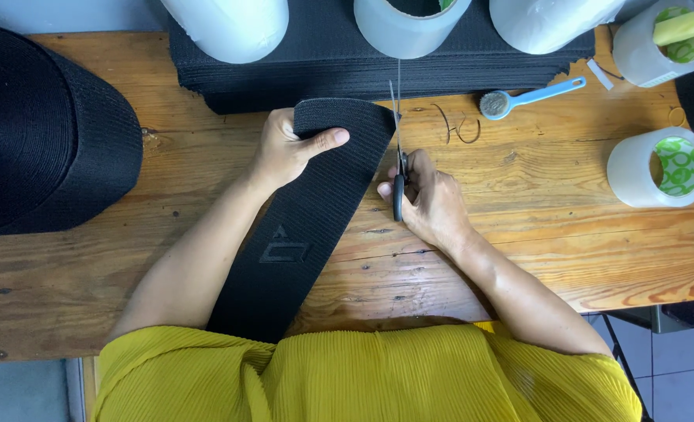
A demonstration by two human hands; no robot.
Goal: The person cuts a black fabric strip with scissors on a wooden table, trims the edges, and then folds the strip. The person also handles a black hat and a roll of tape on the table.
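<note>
At the far left lies one big roll of black webbing on the wooden table. Next comes one black strap; its long axis runs from the person's body up and a little to the right, and its far end is folded over. The left hand pinches this folded end, thumb on top, the other fingers under it. Just beside the strap's right edge, the right hand is closed around one pair of scissors, blades pointing away from the person. Behind lies one stack of black pieces. Five whitish rolls stand along the back and right, and one blue-handled brush.
</note>
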